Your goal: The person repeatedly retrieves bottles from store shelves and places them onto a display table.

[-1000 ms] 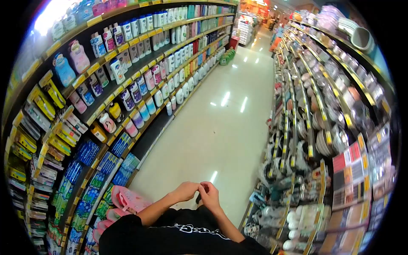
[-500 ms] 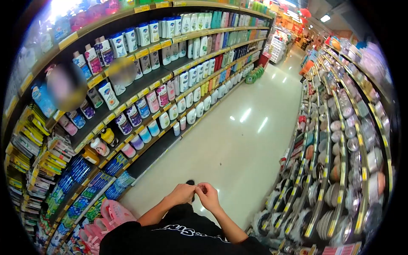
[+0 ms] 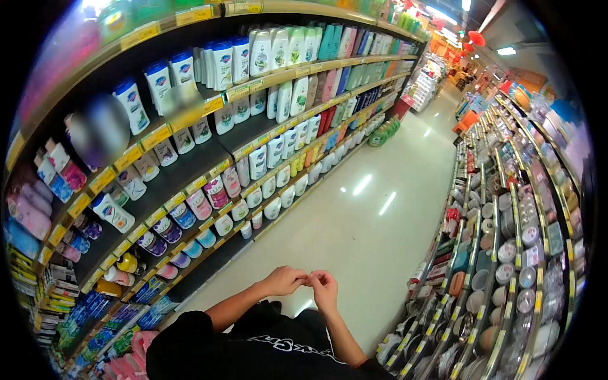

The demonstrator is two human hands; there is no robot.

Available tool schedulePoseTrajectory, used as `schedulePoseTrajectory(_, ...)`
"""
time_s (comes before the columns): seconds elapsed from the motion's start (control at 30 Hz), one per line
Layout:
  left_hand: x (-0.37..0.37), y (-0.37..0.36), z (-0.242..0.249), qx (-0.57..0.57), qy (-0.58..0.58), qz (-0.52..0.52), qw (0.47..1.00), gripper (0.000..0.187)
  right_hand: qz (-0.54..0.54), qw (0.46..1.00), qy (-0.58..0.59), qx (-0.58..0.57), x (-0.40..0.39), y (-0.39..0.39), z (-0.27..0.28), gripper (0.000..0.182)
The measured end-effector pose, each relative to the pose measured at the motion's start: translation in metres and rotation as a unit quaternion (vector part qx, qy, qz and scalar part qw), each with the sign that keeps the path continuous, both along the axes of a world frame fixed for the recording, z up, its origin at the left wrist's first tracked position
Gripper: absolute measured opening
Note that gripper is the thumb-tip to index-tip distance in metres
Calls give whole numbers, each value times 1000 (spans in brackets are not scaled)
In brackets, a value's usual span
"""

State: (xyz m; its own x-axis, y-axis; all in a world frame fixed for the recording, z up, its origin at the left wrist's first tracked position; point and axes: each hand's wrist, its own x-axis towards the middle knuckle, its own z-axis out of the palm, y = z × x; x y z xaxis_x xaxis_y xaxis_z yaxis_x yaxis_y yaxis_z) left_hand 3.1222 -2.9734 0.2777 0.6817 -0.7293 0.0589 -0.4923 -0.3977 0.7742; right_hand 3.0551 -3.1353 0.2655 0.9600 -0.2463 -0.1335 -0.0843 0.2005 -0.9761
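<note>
In front of my black shirt [image 3: 278, 354], my two hands meet at the fingertips, low in the middle of the view. My left hand [image 3: 282, 281] is closed, with thumb and forefinger pressed together. My right hand [image 3: 324, 290] touches it from the other side in a similar pinch. Whatever may be between the fingers is too small to make out. Neither hand touches the shelves.
Shelves of body wash bottles [image 3: 221, 64] run along the left, with pink slippers [image 3: 130, 354] low beside me. Racks of bowls and containers [image 3: 506, 253] line the right. Between them stretches a shiny aisle floor [image 3: 329, 234]. Green stacked goods [image 3: 383, 133] stand at the left shelf's far end.
The view has shifted, and the left shelf's bottles appear nearer and further left. My hands stay together at the fingertips and sit slightly further right in view.
</note>
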Motion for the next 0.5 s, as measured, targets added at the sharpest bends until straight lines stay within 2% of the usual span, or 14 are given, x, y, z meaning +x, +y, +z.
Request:
schedulePoseTrajectory(0.07,35,-11,-2,-30,-8,18,999,16,1,1000,-6,27,38,-9,1,9)
schedulePoseTrajectory(0.17,87,-27,4,43,-21,43,998,13,38,998,21,36,101,-28,-5,9)
schedulePoseTrajectory(0.33,174,-49,-5,71,-46,104,991,13,155,987,37,-10,216,-59,-10,13)
schedulePoseTrajectory(0.4,209,-58,8,97,-50,135,985,12,198,980,27,8,266,-70,-6,16)
schedulePoseTrajectory(0.5,260,-67,28,76,-86,181,977,11,273,962,10,19,342,-85,-1,21)
